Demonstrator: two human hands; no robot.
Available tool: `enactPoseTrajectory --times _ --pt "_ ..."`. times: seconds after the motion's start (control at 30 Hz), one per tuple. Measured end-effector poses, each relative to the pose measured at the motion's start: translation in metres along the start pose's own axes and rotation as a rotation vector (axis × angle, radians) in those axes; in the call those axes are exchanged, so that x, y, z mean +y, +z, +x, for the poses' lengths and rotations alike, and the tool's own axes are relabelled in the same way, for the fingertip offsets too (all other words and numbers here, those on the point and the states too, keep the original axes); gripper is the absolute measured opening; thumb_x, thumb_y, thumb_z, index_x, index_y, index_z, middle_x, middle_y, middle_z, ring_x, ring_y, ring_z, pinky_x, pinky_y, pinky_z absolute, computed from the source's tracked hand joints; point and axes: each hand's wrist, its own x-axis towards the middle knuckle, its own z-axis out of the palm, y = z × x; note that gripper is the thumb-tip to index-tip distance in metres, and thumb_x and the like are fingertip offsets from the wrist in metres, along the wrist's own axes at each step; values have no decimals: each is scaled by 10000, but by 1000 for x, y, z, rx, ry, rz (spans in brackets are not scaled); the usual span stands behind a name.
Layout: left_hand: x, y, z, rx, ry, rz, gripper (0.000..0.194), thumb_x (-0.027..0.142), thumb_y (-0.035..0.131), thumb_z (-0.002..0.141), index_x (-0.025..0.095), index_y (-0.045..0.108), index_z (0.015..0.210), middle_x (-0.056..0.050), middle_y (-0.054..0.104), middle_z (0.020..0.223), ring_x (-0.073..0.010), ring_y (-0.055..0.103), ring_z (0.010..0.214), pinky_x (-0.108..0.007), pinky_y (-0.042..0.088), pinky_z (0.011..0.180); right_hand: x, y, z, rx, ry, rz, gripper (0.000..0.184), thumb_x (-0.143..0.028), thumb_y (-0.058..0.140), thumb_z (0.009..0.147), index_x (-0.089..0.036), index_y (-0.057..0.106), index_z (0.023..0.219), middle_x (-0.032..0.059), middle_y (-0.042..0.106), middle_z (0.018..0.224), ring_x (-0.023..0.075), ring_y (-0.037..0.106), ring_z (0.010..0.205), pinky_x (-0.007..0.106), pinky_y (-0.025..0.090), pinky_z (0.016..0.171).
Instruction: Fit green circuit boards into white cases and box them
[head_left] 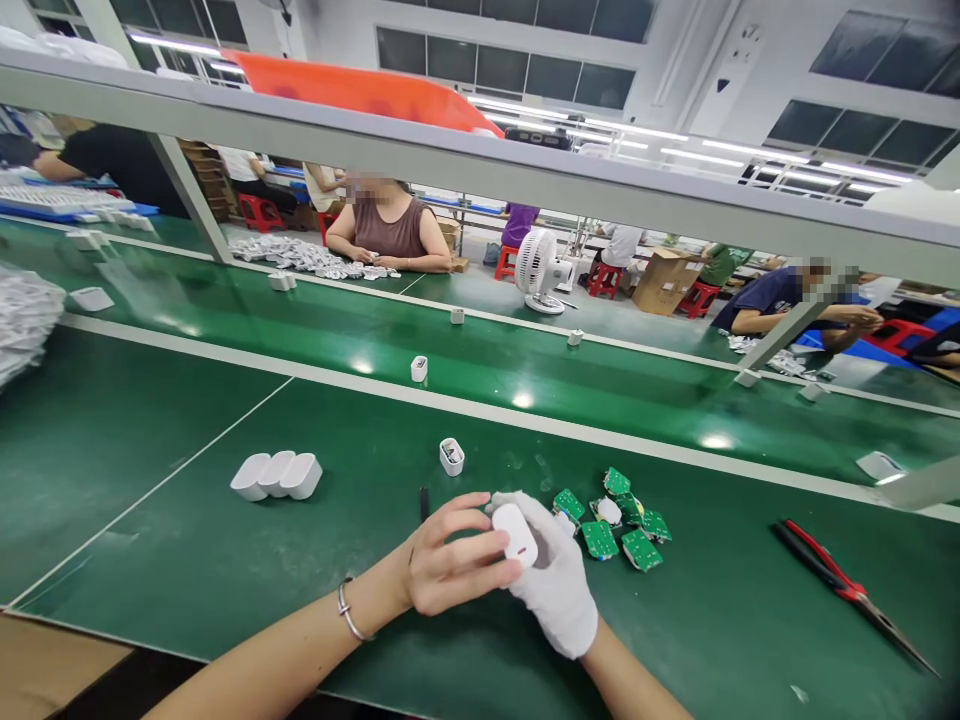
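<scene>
Between my two hands is a white charger housing (515, 536) with a small slot in its end face. My right hand (551, 575), in a white glove, is wrapped round it from the right. From the left, my bare left hand (457, 555) presses its fingertips on the housing; its thumb is hidden. Just beyond them, another white housing (451, 457) stands open end up with parts inside. Green circuit boards (600, 539) lie in a loose group beside my right hand. Three empty-looking white housings (276, 475) sit in a row farther left.
Red-handled long-nose pliers (832, 570) lie at the right. A dark strip (424, 504) lies near my left hand. Behind a pale rail, a green conveyor belt (360, 345) carries a few white housings. An overhead shelf (450, 145) crosses the view. A person (390, 225) sits opposite, by a fan (538, 265).
</scene>
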Motion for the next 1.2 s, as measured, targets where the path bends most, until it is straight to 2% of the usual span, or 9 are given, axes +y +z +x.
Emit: enactPoseTrajectory --times 0.1,0.2,0.33,0.5,0.63,0.8,0.9,1.03,1.2 --pt "-10 -9 12 -31 -29 131 320 88 585 850 213 591 1145 -49 634 1071 -177 582 988 -420 482 987 -4 -16 31 53 51 -175 541 -449 786 677 -235 638 1151 90 616 1153 270 588 1036 405 500 889" --pt "-27 -32 7 -207 -526 498 296 219 612 851 217 595 1147 -100 578 1211 -276 514 1101 -597 332 1025 -5 -52 86 152 277 -717 469 -498 641 777 -212 641 1148 61 648 1032 235 611 962 341 509 838" --pt "-47 -66 -35 -275 -1075 1048 374 318 578 861 59 587 1130 -256 434 1321 -444 330 1239 -739 164 966 10 -105 156 328 432 -1037 385 -313 611 770 -166 667 1121 122 568 1041 284 585 991 386 437 909" --pt "-56 -86 -80 -386 -1114 1147 227 194 526 869 84 643 1030 -234 355 1403 -392 278 1287 -650 200 985 34 -122 184 349 516 -1259 413 -196 507 797 -121 592 1195 197 461 1117 344 560 1009 484 431 839" --pt "-61 -86 -77 -416 -1088 1008 233 172 479 886 146 698 809 -153 418 1401 -353 324 1274 -584 269 958 35 -78 173 177 281 -1328 527 -248 509 843 -143 420 1351 243 377 1288 395 395 1197 559 348 917" --pt "-74 -59 -47 -556 -1150 598 191 215 550 840 155 669 703 -104 588 1225 -266 531 1106 -423 362 958 34 4 133 -320 -48 -1166 513 -364 593 814 -323 487 1314 41 347 1435 272 352 1272 393 351 1000" --pt "-85 -33 -29 -614 -1172 490 128 204 561 807 150 626 711 -93 645 1024 -219 615 920 -309 450 796 46 32 118 -462 37 -808 541 -239 682 687 -301 573 1214 37 371 1428 291 397 1228 432 341 999" --pt "-98 -7 -13 -604 -1158 464 81 180 599 760 149 579 832 -99 616 985 -242 605 953 -304 455 774 66 33 127 -319 206 -532 234 -162 652 628 -204 651 858 57 588 1099 213 559 916 376 433 892" --pt "-101 2 -18 -531 -1170 386 308 308 563 841 180 463 1102 -83 599 1077 -230 599 989 -334 467 809 56 -5 144 -147 356 -84 175 -308 590 683 -167 569 783 46 582 716 168 543 615 283 485 528"
